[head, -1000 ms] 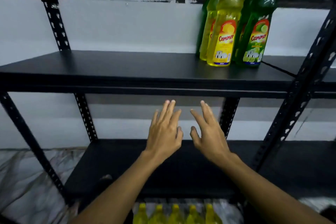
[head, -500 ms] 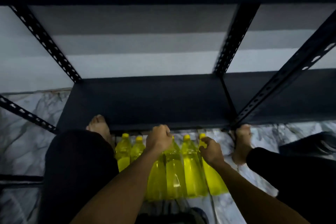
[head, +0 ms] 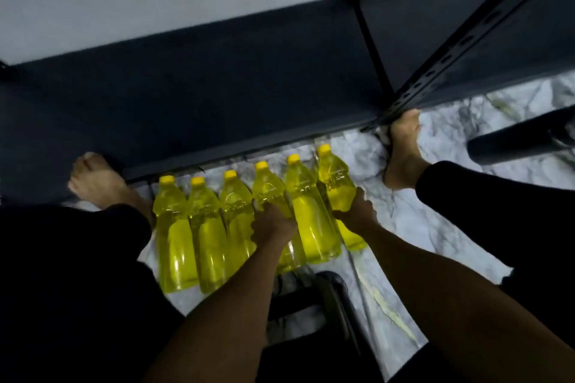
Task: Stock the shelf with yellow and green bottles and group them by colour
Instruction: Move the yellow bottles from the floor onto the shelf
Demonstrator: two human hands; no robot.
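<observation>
Left grip: left hand point(head: 272, 227) curled round the fourth bottle point(head: 268, 193) from the left.
Right grip: right hand point(head: 357, 211) curled round the far-right bottle point(head: 334, 177).
Bottles: six yellow ones in a touching row point(head: 183, 227) on the floor, caps toward the shelf.
Doing it well: probably lift both straight up, clear of the neighbours and the shelf edge.
Shelf: black lower shelf point(head: 249, 71), just beyond the caps.
Floor: marbled white floor point(head: 435, 196); bare feet either side.

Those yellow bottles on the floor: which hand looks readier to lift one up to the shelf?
Either, really. The left hand grips the fourth bottle and the right hand grips the end bottle. The right has a slight edge: its bottle has no neighbour on its outer side.
</observation>
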